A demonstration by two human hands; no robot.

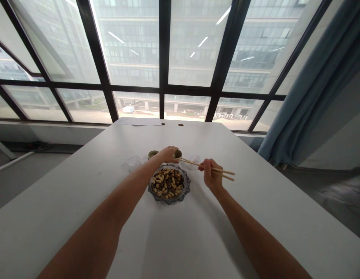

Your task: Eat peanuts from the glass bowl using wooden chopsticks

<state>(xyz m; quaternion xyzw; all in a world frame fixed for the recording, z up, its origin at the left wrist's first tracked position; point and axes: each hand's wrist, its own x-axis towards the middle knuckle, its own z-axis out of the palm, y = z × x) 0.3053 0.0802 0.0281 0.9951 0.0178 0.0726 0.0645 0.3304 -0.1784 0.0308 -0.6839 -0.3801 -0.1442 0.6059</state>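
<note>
My left hand reaches over the far side of a glass bowl and holds a small dark cup, its opening tilted toward the right. Between the fingers of my right hand is a pair of wooden chopsticks, with the tips at the mouth of that cup. Peanuts and small dark pieces fill the scalloped glass bowl in front of my hands. A second small cup stands just left of my left hand, partly behind my wrist.
Clear, see-through dishes lie on the white table left and right of the cups. Papers rest at its far edge, near two round holes. Beyond are tall windows, with a blue curtain at the right.
</note>
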